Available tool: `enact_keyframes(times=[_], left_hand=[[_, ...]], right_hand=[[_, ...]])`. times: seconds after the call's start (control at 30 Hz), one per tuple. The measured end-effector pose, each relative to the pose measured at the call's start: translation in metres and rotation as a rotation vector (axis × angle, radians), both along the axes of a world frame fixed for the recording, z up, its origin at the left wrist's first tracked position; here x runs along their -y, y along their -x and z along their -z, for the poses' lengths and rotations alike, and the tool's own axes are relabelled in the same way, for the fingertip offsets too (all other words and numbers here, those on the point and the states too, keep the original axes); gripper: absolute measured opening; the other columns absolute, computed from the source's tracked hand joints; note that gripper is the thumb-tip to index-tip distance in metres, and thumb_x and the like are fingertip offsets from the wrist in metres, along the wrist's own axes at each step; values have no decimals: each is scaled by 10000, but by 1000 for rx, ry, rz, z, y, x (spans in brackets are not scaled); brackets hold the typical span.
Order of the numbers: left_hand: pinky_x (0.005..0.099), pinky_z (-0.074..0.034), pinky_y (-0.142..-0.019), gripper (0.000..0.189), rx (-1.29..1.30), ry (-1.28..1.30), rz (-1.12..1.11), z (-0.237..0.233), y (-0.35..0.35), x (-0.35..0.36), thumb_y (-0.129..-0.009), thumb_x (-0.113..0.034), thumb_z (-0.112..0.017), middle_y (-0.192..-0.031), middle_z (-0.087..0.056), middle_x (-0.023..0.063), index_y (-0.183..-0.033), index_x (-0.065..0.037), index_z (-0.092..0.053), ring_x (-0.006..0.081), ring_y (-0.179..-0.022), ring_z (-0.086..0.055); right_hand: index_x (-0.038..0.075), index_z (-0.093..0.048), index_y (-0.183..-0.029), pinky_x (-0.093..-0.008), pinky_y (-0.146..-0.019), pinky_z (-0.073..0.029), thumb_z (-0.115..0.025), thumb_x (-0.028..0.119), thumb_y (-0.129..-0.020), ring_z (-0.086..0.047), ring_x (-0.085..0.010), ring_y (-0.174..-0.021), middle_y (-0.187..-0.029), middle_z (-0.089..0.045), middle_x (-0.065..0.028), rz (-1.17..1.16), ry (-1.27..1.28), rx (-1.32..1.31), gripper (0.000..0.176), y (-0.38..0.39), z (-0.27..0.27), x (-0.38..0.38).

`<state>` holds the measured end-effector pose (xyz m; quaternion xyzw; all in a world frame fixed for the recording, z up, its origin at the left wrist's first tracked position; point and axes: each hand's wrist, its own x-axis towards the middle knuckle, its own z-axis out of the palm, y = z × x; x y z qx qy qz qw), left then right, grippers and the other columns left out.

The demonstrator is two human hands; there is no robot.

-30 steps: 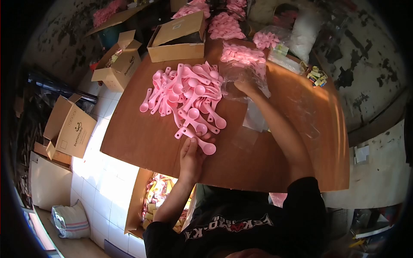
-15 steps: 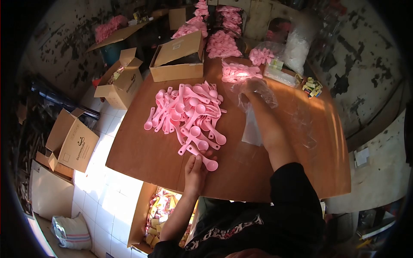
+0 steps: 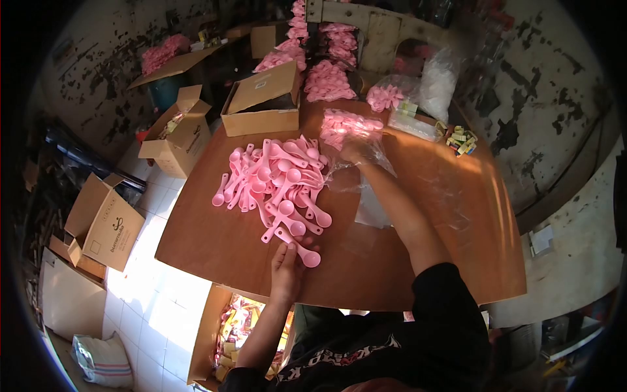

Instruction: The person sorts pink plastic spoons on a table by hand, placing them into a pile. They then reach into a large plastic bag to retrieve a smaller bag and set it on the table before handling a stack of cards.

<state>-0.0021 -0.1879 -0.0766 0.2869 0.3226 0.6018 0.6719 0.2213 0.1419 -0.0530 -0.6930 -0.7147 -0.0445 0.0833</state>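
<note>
At seven o'clock on the table (image 3: 215, 258), left hand (image 3: 285, 274): nearly closed; pink spoon (image 3: 311, 259) pinched at the handle by thumb and fingers, apparently so that the bowl is left free.
Right hand (image 3: 354, 151), twelve o'clock: laid at clear bag (image 3: 381, 158); finger closure cannot be told.
Spoon pile (image 3: 277, 173), ten o'clock: heaped loose, probably for short reach.
Filled packet (image 3: 349, 124), twelve o'clock: placed beyond right hand, presumably to spare working space.

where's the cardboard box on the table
In the head view, the box sits at the far left of the table, just behind the spoon pile.
</note>
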Motion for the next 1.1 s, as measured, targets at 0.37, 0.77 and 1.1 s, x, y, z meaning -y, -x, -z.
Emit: enact_keyframes(times=[0.37,0.77,1.1], left_hand=[[383,-502,-917,301,38,5,5,2,1,0,-1025,-240,-411,-1148,-616,115,-1215,-32,-517,256,-1036,-628],[397,-522,-811,225,163,-132,-10,13,6,-3,-1005,-206,-384,-770,-593,100,-1061,-21,-497,251,-816,-642],[239,-480,-626,271,-228,-116,-40,-36,-23,-9,-908,-178,-653,-832,-556,40,-1039,-40,-460,101,-677,-568]], right_hand=[[-15,-486,-1263,-447,-941,-474,-643,209,-717,-584,-395,-1115,-1183,-588,-280,-30,90,-76,611,2,-18,27],[-2,-629,-996,-317,-663,-525,-652,187,-801,-643,-221,-812,-915,-659,-144,-106,481,-856,273,-6,-38,84],[47,-525,-1201,-264,-782,-518,-647,116,-890,-593,-116,-953,-1080,-600,-38,-220,764,-1739,342,41,-69,255]])
